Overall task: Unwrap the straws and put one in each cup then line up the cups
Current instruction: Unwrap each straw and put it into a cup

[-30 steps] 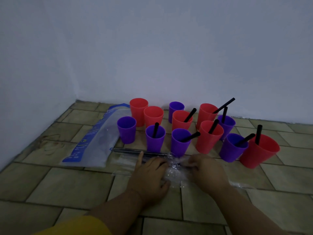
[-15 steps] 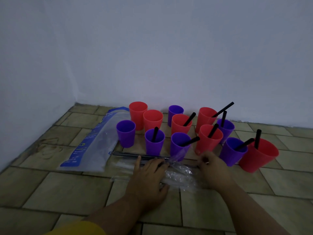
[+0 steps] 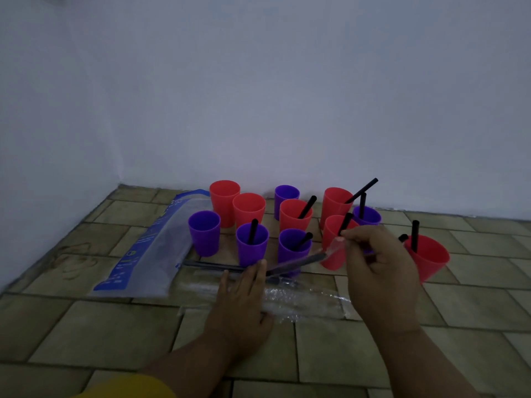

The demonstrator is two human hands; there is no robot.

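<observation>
Here, six red cups (image 3: 248, 209), five purple cups (image 3: 204, 232) (eight straws (image 3: 307, 206) inside).

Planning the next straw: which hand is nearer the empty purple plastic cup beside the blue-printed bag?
Left. The left hand lies flat just in front and right of the empty purple plastic cup; the right hand is far off to its right, pinching a wrapped black straw.

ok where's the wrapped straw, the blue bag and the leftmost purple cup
wrapped straw (image 3: 297, 263): head view, mid shaft
blue bag (image 3: 122, 272): head view, blue printed edge
leftmost purple cup (image 3: 204, 239): head view, front wall
</observation>
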